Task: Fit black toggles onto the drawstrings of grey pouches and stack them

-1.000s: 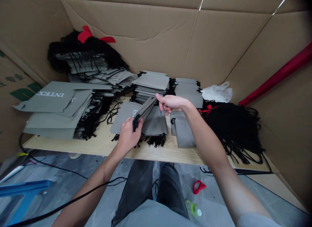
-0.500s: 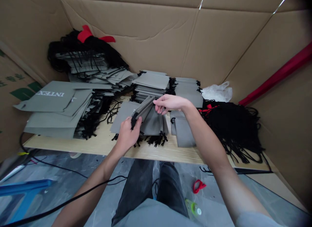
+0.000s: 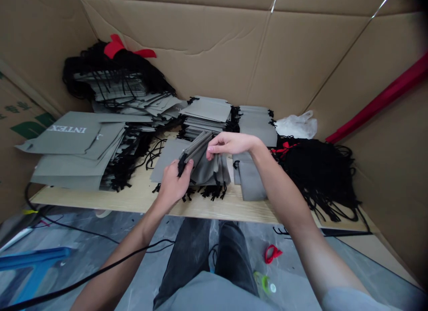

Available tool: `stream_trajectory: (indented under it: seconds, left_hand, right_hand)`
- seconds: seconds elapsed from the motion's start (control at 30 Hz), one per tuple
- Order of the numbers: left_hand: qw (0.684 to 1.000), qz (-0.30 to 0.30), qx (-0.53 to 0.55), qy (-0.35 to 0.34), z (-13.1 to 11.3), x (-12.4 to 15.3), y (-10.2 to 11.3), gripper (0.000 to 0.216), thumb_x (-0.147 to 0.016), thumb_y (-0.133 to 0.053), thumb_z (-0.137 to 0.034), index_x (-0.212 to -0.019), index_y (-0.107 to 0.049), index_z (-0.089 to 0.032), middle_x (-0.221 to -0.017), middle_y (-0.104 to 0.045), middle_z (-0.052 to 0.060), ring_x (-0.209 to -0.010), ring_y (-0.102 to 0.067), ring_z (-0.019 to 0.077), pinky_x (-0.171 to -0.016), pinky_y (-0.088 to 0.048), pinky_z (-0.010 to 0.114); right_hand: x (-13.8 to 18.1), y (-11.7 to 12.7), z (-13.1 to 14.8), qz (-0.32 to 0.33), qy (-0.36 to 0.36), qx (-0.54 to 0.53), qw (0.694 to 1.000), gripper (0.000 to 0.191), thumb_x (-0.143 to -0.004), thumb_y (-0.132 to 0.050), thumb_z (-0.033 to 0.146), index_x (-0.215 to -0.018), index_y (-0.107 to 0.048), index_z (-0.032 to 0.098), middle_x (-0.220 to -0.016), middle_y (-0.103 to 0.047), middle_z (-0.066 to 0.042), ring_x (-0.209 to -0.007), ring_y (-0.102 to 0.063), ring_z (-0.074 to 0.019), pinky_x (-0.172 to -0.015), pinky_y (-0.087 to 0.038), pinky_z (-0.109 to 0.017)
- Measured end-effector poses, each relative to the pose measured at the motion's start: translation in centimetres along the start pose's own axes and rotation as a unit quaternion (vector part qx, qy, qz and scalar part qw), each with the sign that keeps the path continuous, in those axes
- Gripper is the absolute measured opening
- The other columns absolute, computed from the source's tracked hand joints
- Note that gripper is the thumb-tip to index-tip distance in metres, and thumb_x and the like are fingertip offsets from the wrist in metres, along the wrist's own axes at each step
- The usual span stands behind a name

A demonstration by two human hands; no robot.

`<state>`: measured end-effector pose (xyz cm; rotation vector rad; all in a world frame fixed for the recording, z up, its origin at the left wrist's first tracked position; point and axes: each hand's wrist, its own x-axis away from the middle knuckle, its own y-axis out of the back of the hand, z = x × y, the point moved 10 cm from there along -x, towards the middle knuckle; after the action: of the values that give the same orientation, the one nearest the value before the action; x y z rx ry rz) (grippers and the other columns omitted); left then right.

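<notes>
Pinching firmly, the left hand (image 3: 174, 178) has thumb and fingers clamped on a bundle of grey bags (image 3: 197, 146), black cords at its near end, tilted above the middle of the table (image 3: 133, 201). How many bags, I can't count; the edges run together. Over to the right hand (image 3: 231, 144): just beside the bundle's far end, fingers curled, and I can't tell whether they touch a bag or have hold of one. Underneath, a low grey pile (image 3: 221, 172) shows only its sides and front cords; hands and bundle cover the rest. Off left, big printed bags (image 3: 72, 137) read INTEX upside down, a second print mostly covered. My right forearm cuts across flat bags (image 3: 253, 182) on that side. Next, a black cord heap (image 3: 317, 177), many strands lost in the dark. On the floor, a bottle (image 3: 265, 284), partly hidden by clothing; the blue frame (image 3: 36, 259) runs out at left.
</notes>
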<state>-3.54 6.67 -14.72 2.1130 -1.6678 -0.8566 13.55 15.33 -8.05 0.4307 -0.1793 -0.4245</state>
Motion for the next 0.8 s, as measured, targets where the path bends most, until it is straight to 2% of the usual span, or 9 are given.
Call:
stream_trajectory:
  seconds: [0.1, 0.17, 0.23, 0.3, 0.5, 0.6, 0.67, 0.73, 0.8]
  left_hand:
    - [0.999, 0.001, -0.011, -0.036, -0.8, 0.1, -0.1, 0.036, -0.111, -0.074, -0.046, -0.13, -0.073, -0.016, -0.126, -0.077, 0.01, -0.108, -0.076, 0.0227, -0.097, -0.069, 0.044]
    - [0.998, -0.002, -0.017, -0.063, -1.5, 0.3, 0.0, 0.029, -0.112, -0.071, -0.044, -0.115, -0.075, -0.016, -0.11, -0.077, 0.007, -0.098, -0.075, 0.0206, -0.092, -0.067, 0.04]
    - [0.996, -0.008, -0.021, -0.09, -2.3, 0.6, 0.2, 0.027, -0.113, -0.066, -0.04, -0.099, -0.073, -0.018, -0.095, -0.074, 0.005, -0.091, -0.073, 0.0216, -0.088, -0.063, 0.038]
    - [0.993, -0.014, -0.024, -0.114, -3.0, 0.9, 0.4, 0.027, -0.111, -0.062, -0.038, -0.091, -0.069, -0.021, -0.09, -0.073, 0.007, -0.092, -0.073, 0.025, -0.086, -0.06, 0.038]
    - [0.986, -0.006, -0.044, -0.161, -4.0, 1.6, 0.0, 0.024, -0.095, -0.082, -0.042, -0.094, -0.069, -0.022, -0.094, -0.073, 0.008, -0.104, -0.074, 0.0319, -0.092, -0.062, 0.042]
    - [0.987, -0.012, -0.058, -0.15, -3.2, 1.3, -0.4, 0.022, -0.105, -0.077, -0.04, -0.102, -0.073, -0.018, -0.101, -0.075, 0.008, -0.104, -0.075, 0.0271, -0.096, -0.065, 0.043]
    - [0.989, -0.015, -0.062, -0.134, -2.5, 1.0, -0.5, 0.027, -0.11, -0.073, -0.042, -0.12, -0.075, -0.016, -0.118, -0.077, 0.009, -0.108, -0.076, 0.0241, -0.098, -0.068, 0.044]
    - [0.991, -0.015, -0.062, -0.118, -1.9, 0.7, -0.6, 0.036, -0.111, -0.074, -0.044, -0.135, -0.072, -0.017, -0.134, -0.075, 0.011, -0.114, -0.076, 0.024, -0.101, -0.069, 0.046]
    - [0.993, -0.013, -0.06, -0.105, -1.3, 0.5, -0.7, 0.037, -0.111, -0.074, -0.043, -0.138, -0.072, -0.018, -0.138, -0.074, 0.012, -0.117, -0.076, 0.0249, -0.102, -0.069, 0.046]
  right_hand:
    - [-0.4, 0.7, 0.3, -0.051, 0.022, -0.019, 0.998, 0.037, -0.103, -0.083, 0.052, -0.096, -0.089, 0.016, -0.099, -0.088, -0.007, -0.09, -0.08, -0.0155, -0.081, -0.065, -0.023]
    - [-0.5, 1.1, 0.6, -0.079, 0.036, -0.032, 0.996, 0.039, -0.101, -0.085, 0.054, -0.094, -0.087, 0.016, -0.096, -0.087, -0.007, -0.089, -0.08, -0.015, -0.081, -0.066, -0.022]
    - [-0.5, 1.4, 1.0, -0.101, 0.048, -0.044, 0.993, 0.041, -0.099, -0.088, 0.056, -0.093, -0.086, 0.015, -0.093, -0.085, -0.006, -0.088, -0.079, -0.0146, -0.08, -0.066, -0.022]
    - [-0.4, 1.6, 1.5, -0.119, 0.057, -0.055, 0.99, 0.042, -0.099, -0.088, 0.057, -0.092, -0.085, 0.015, -0.091, -0.085, -0.006, -0.087, -0.079, -0.0143, -0.079, -0.066, -0.021]
    - [-0.3, 1.4, 2.5, -0.141, 0.062, -0.089, 0.984, 0.052, -0.094, -0.09, 0.066, -0.092, -0.083, 0.015, -0.09, -0.084, -0.007, -0.086, -0.079, -0.0147, -0.079, -0.066, -0.022]
    - [-0.1, 1.5, 2.1, -0.142, 0.046, -0.105, 0.983, 0.059, -0.089, -0.09, 0.075, -0.09, -0.082, 0.017, -0.085, -0.083, -0.005, -0.082, -0.078, -0.0139, -0.079, -0.066, -0.022]
    - [0.0, 1.9, 0.8, -0.145, 0.013, -0.109, 0.983, 0.063, -0.089, -0.086, 0.081, -0.078, -0.077, 0.019, -0.066, -0.074, -0.001, -0.065, -0.07, -0.0119, -0.073, -0.066, -0.023]
    - [0.0, 2.2, -1.2, -0.142, -0.038, -0.107, 0.983, 0.071, -0.09, -0.081, 0.086, -0.064, -0.069, 0.021, -0.046, -0.055, 0.004, -0.047, -0.054, -0.0096, -0.069, -0.068, -0.028]
    - [-0.1, 2.4, -3.5, -0.133, -0.091, -0.101, 0.982, 0.075, -0.09, -0.076, 0.09, -0.058, -0.064, 0.023, -0.038, -0.042, 0.007, -0.038, -0.038, -0.0078, -0.068, -0.071, -0.034]
